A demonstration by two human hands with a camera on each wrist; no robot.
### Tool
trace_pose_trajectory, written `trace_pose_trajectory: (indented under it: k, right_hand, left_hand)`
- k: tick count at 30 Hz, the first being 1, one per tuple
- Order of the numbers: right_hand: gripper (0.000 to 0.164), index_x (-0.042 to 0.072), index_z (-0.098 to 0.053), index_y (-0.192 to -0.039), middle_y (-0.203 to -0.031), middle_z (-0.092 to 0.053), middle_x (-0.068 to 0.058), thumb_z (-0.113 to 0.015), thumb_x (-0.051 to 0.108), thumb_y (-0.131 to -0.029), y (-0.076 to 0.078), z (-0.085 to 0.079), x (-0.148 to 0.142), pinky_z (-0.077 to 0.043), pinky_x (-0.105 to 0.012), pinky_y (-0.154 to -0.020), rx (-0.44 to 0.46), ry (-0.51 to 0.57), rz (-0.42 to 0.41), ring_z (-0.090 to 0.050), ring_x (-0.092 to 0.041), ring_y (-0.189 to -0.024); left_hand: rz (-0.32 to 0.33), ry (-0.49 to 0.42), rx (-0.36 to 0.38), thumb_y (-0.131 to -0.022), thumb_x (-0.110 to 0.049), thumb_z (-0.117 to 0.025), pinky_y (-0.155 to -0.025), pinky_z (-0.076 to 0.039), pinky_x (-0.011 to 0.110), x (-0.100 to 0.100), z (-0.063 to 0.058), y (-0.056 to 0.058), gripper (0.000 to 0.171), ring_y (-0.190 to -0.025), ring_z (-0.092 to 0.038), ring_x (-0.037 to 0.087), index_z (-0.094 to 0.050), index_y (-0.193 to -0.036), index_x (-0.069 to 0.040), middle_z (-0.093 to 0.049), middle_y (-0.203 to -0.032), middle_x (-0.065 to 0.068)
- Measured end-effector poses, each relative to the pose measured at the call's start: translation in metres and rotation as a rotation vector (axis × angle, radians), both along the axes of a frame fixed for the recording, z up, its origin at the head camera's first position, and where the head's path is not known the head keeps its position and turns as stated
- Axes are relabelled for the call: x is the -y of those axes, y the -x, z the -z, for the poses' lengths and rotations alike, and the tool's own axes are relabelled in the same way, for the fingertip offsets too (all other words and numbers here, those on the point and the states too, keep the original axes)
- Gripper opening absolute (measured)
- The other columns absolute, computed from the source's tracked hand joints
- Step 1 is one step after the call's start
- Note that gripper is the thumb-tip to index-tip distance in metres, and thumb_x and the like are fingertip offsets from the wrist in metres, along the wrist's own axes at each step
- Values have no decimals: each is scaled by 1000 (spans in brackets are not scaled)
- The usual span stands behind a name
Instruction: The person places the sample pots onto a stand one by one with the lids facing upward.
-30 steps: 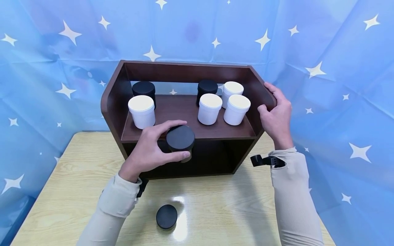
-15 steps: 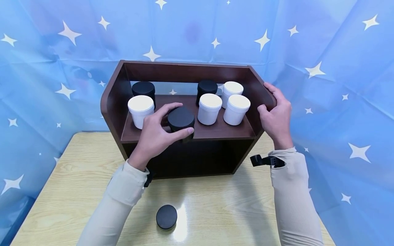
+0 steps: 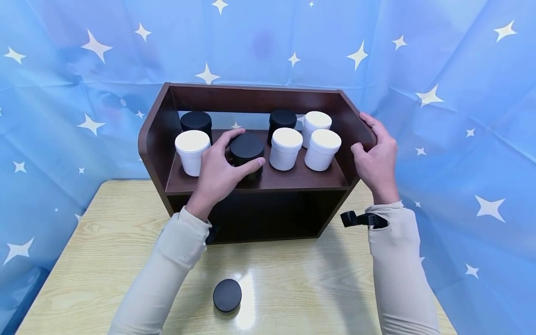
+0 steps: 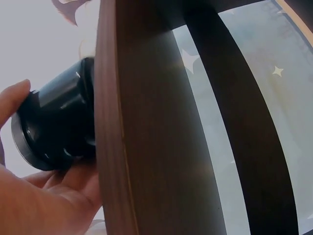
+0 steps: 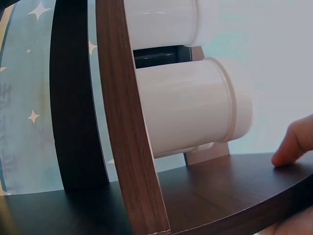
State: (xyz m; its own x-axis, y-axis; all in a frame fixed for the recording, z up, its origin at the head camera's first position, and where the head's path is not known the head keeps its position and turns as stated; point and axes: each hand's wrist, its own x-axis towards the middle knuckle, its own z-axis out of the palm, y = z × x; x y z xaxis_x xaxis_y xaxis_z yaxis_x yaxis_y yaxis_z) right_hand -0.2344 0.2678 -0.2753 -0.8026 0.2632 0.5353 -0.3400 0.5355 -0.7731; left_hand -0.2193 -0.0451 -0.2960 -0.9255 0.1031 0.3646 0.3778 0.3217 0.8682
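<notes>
My left hand [image 3: 219, 170] grips a black lidded jar [image 3: 247, 148] between thumb and fingers, at the middle of the upper board of a dark brown shelf [image 3: 255, 93]. In the left wrist view the jar [image 4: 58, 117] has its base right at the board's front edge, partly hidden by it. My right hand [image 3: 377, 156] holds the shelf's right side panel, thumb inside and fingers over its outer edge. In the right wrist view the thumb [image 5: 296, 142] presses on that panel. White jars stand on both sides of the held jar, the nearest [image 3: 286, 149] to its right.
A white jar [image 3: 192, 152] with a black jar [image 3: 196, 122] behind it stands at the left. Another black jar [image 3: 282, 122] and two white jars [image 3: 322, 150] are at the right. A black round lid-topped item [image 3: 227, 296] sits on the wooden table [image 3: 293, 288] in front.
My left hand has carried the black jar up and back, from in front of the shelf's lower opening to the upper board. The right hand stays on the side panel.
</notes>
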Motion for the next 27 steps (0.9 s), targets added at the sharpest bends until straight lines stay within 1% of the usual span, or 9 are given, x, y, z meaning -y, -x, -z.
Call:
trace_pose_trajectory:
  k: [2, 5, 8, 13, 18, 22, 27]
  right_hand:
    - [64, 19, -62, -139, -140, -62, -8, -47, -7, -82, 0, 0, 1, -49, -12, -75, 2, 9, -7, -61, -8, -92]
    - [64, 19, -62, -138, -139, -62, -8, -47, -8, -82, 0, 1, 1, -49, -13, -74, 0, 17, -12, -61, -8, -92]
    - [64, 19, -62, -138, -139, -62, -8, -47, -8, -82, 0, 1, 1, -49, -13, -74, -5, 16, -13, -61, -7, -91]
    - [62, 19, -62, -138, -139, -62, -8, -47, -6, -83, -1, 0, 1, -49, -13, -74, -11, 1, -11, -60, -7, -92]
    - [61, 19, -63, -138, -140, -62, -7, -47, -5, -83, -1, -1, 2, -49, -13, -75, -15, 7, -12, -61, -8, -94]
    - [61, 19, -63, -137, -140, -62, -7, -47, -5, -83, -2, -1, 3, -49, -13, -76, -15, 10, -8, -61, -9, -95]
    - [60, 19, -63, -137, -140, -62, -7, -47, -5, -84, -1, -1, 3, -49, -13, -75, -12, 12, -9, -60, -10, -95]
  left_hand:
    - [-18, 11, 13, -82, -31, -81, -105, -51, 46, 0, -1, 2, 74, -123, -58, 28, -49, -147, -16, -46, -156, 8]
    - [-42, 26, 39, -83, -33, -81, -107, -49, 46, -1, -3, 4, 75, -128, -54, 27, -47, -148, -16, -42, -159, 7]
    - [-55, 47, 66, -84, -34, -80, -108, -48, 46, -2, -6, 7, 76, -129, -52, 27, -46, -150, -16, -45, -156, 8]
    - [-76, 84, 97, -85, -37, -78, -110, -46, 46, -5, -9, 15, 78, -130, -53, 28, -43, -151, -17, -51, -151, 10]
    - [-119, 117, 129, -85, -39, -78, -109, -47, 44, -8, -9, 22, 79, -130, -54, 28, -41, -152, -17, -52, -148, 12]
    - [-150, 146, 139, -86, -40, -77, -109, -47, 43, -12, -7, 28, 79, -130, -55, 29, -41, -152, -16, -53, -147, 12]
    - [-151, 166, 141, -87, -39, -76, -111, -46, 43, -16, -7, 34, 80, -133, -54, 29, -38, -153, -14, -53, -148, 12]
